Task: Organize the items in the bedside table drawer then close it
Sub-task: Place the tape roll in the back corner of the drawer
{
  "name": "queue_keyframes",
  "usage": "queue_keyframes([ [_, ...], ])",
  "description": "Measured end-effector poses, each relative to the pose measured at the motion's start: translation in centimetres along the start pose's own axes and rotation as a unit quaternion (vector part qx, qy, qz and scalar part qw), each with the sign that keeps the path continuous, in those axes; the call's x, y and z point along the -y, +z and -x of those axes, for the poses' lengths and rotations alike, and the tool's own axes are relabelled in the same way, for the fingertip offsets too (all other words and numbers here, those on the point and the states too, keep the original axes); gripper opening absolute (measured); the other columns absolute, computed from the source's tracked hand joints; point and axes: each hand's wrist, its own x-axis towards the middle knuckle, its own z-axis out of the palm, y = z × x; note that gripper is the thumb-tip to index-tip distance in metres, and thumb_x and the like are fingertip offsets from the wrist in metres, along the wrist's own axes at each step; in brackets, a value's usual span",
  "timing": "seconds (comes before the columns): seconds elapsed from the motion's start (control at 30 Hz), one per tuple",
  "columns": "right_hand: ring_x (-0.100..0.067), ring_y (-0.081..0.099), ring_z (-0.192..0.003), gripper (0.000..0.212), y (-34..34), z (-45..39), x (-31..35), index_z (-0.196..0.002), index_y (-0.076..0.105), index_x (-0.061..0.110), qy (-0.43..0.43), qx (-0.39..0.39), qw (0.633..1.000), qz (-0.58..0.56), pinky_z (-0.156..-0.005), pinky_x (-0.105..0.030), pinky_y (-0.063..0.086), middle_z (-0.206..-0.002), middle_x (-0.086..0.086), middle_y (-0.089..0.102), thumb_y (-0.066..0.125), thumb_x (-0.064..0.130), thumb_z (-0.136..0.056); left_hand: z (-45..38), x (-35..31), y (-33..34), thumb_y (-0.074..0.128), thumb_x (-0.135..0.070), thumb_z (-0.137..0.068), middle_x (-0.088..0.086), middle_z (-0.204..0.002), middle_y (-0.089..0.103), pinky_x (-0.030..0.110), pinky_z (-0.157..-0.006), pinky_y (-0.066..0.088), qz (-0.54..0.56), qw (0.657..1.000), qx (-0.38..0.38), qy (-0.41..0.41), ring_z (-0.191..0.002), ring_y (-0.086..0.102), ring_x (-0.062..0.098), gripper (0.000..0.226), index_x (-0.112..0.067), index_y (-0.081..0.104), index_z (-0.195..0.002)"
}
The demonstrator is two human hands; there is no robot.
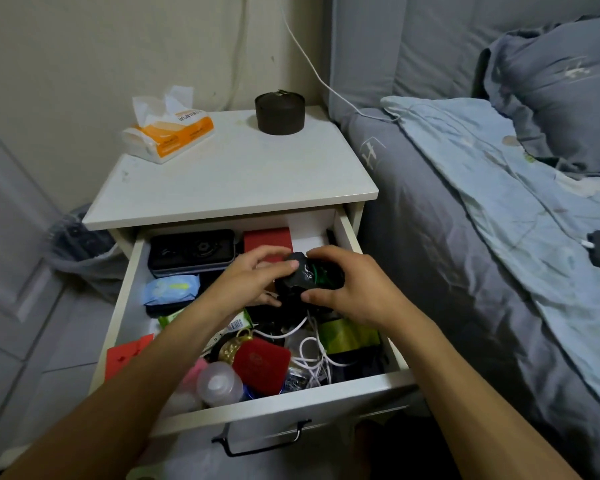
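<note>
At mid-frame, a small black object with a green part [309, 277] is held above the open drawer [347, 237], with the left hand [257, 275] and right hand [354, 289] both grasping it in curled fingers. Below it lie white cables [312, 355] and a red case [262, 365]; a tissue pack [168, 133] sits on the counter [229, 174] at upper left.

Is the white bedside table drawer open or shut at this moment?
Open. The white bedside table drawer is pulled well out, its cluttered contents exposed, and both hands hold a black object over it.
</note>
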Motion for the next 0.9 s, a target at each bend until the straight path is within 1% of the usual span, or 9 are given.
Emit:
queue_keyframes([
  [0.13, -0.01, 0.059, -0.104, 0.058, 1.0, -0.4, 1.1, -0.131, 0.055, 0.021, -0.001, 0.021, 1.0, 0.011, -0.086, -0.027, 0.053, -0.119, 0.005, 0.062, 0.074, 0.043, -0.081, 1.1, -0.6, -1.6, 0.063, -0.011, -0.089, 0.004, -0.091, 0.072, 0.025, -0.052, 0.052, -0.028, 0.995, -0.098, 0.016, -0.07, 0.068, 0.017, 0.016, -0.021, 0.075, -0.095],
  [0.2, -0.015, 0.061, -0.1, 0.052, 1.3, -0.3, 1.0, -0.128, 0.055, 0.019, 0.023, 0.058, 0.994, 0.085, -0.087, -0.037, 0.054, -0.115, 0.002, 0.064, 0.066, 0.049, -0.086, 1.4, -0.9, -3.0, 0.054, -0.003, -0.086, 0.003, -0.09, 0.073, 0.025, -0.061, 0.051, -0.057, 0.987, -0.146, 0.032, -0.079, 0.066, 0.017, 0.026, -0.015, 0.076, -0.084],
  [0.33, -0.022, 0.059, -0.099, 0.038, 0.9, 0.6, 1.2, -0.118, 0.058, 0.019, 0.065, 0.15, 0.964, 0.211, -0.085, -0.037, 0.053, -0.113, -0.003, 0.062, 0.061, 0.045, -0.09, 1.8, 0.1, -5.0, 0.057, -0.006, -0.085, 0.005, -0.089, 0.074, 0.038, -0.083, 0.053, -0.26, 0.959, -0.111, -0.016, -0.088, 0.067, 0.021, 0.023, -0.007, 0.078, -0.077],
  [0.5, -0.024, 0.06, -0.099, 0.037, 0.0, 1.8, 1.0, -0.118, 0.062, 0.02, 0.125, 0.23, 0.932, 0.248, -0.084, -0.033, 0.054, -0.117, -0.007, 0.06, 0.062, 0.035, -0.085, 2.4, 0.8, -3.2, 0.059, -0.016, -0.079, -0.017, -0.072, 0.065, 0.024, -0.068, 0.047, -0.431, 0.897, -0.07, 0.07, -0.068, 0.06, 0.004, 0.019, -0.026, 0.075, -0.077],
  [0.57, -0.021, 0.06, -0.095, 0.029, -0.2, 1.8, 0.7, -0.114, 0.065, 0.022, 0.118, 0.214, 0.947, 0.21, -0.078, -0.029, 0.052, -0.114, -0.004, 0.061, 0.063, 0.03, -0.086, 2.3, 1.1, -2.1, 0.062, -0.036, -0.079, -0.016, -0.068, 0.063, 0.026, -0.063, 0.047, -0.462, 0.882, -0.045, 0.082, -0.067, 0.061, 0.008, 0.014, -0.028, 0.068, -0.07],
  [0.63, -0.016, 0.06, -0.089, 0.022, -0.7, 1.8, 0.3, -0.109, 0.067, 0.023, 0.11, 0.167, 0.97, 0.139, -0.073, -0.026, 0.051, -0.105, 0.0, 0.062, 0.061, 0.025, -0.088, 1.8, 1.5, -1.1, 0.061, -0.054, -0.079, -0.011, -0.07, 0.066, 0.028, -0.064, 0.051, -0.492, 0.867, -0.019, 0.081, -0.069, 0.063, 0.011, 0.03, -0.026, 0.063, -0.067],
  [0.73, -0.007, 0.058, -0.084, 0.015, -0.8, 1.4, 0.1, -0.102, 0.067, 0.021, 0.099, 0.087, 0.991, -0.003, -0.07, -0.02, 0.048, -0.094, 0.008, 0.061, 0.057, 0.017, -0.092, 1.9, 1.7, -0.9, 0.068, -0.042, -0.083, -0.012, -0.08, 0.068, 0.032, -0.073, 0.054, -0.507, 0.855, -0.016, 0.109, -0.078, 0.064, 0.012, 0.017, -0.029, 0.062, -0.073],
  [0.8, -0.008, 0.061, -0.086, 0.015, -1.0, 1.1, 0.2, -0.098, 0.068, 0.018, 0.11, 0.042, 0.987, -0.107, -0.073, -0.021, 0.049, -0.092, 0.006, 0.065, 0.054, 0.015, -0.096, 2.0, 1.0, -1.1, 0.071, -0.027, -0.085, -0.014, -0.094, 0.069, 0.025, -0.081, 0.051, -0.417, 0.894, -0.024, 0.161, -0.091, 0.064, 0.006, 0.009, -0.034, 0.065, -0.087],
  [0.9, -0.017, 0.064, -0.09, 0.019, -1.1, 0.6, 0.5, -0.093, 0.069, 0.016, 0.114, -0.002, 0.963, -0.245, -0.082, -0.03, 0.051, -0.096, -0.004, 0.069, 0.051, 0.011, -0.098, 2.5, -0.4, -0.8, 0.076, -0.02, -0.082, -0.011, -0.116, 0.067, 0.013, -0.093, 0.045, -0.218, 0.956, 0.039, 0.193, -0.109, 0.062, 0.001, 0.036, -0.026, 0.066, -0.116],
])
